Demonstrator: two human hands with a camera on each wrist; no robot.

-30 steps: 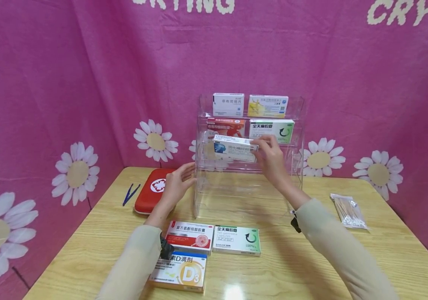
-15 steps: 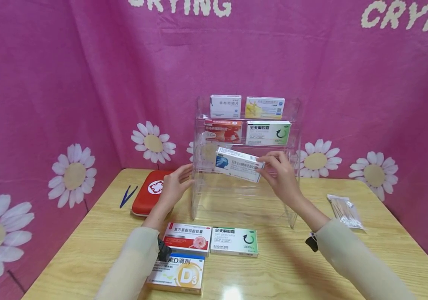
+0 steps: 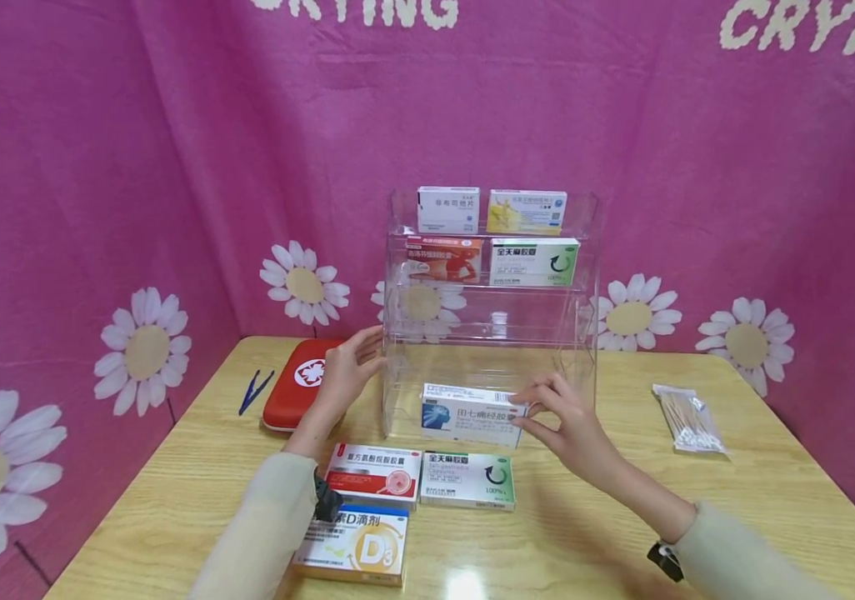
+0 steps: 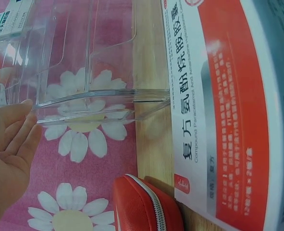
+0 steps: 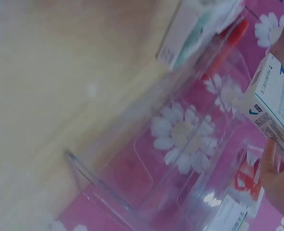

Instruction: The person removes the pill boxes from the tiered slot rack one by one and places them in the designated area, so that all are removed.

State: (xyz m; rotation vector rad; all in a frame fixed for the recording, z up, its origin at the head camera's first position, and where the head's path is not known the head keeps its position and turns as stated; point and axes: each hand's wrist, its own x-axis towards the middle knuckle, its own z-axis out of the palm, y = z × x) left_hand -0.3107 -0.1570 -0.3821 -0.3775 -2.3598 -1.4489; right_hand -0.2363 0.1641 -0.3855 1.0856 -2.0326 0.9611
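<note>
Now white box (image 3: 472, 414) pinched by right hand (image 3: 566, 425)

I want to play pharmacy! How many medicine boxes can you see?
8: four cardboard medicine boxes on the clear acrylic shelf at; one in the right hand; three on the wooden table.

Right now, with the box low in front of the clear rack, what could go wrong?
1. The right hand pinches the white-blue box only at one end, so it may tilt or slip.
2. The clear rack is hard to see; the box could knock its front edge.
3. The left hand touches the rack's side with straight fingers only, so a bump might shift it and the boxes above.
</note>
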